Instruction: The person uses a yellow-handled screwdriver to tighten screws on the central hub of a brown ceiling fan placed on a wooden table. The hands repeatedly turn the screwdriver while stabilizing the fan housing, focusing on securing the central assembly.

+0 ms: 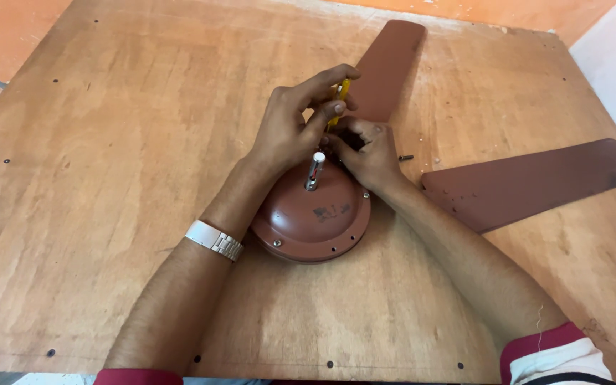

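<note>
Two hands: both meet at the far rim of the fan motor housing (313, 217), which lies near the middle of the plywood table (108, 178).
Motor housing: brown, round, domed side up; its short metal shaft (314, 172) with a white tip stands upright from the centre.
Screwdriver: yellow handle (341, 98), tilted slightly, tip hidden behind your fingers at the joint between housing and blade.
Left hand (290, 128): you curl it over from the left, thumb and fingers clenched round the screwdriver handle, wrist bent down; a silver watch (214, 239) sits on the forearm.
Right hand (368, 153): you press it low against the housing rim, fingers bunched by the screwdriver tip; whether they pinch anything, cannot tell.
Far blade (390, 64): brown, runs from under your hands toward the far edge.
Right blade (536, 182): brown, lies right of the housing, pointing right.
Loose screw (406, 157): dark, on the table just right of your right hand.
</note>
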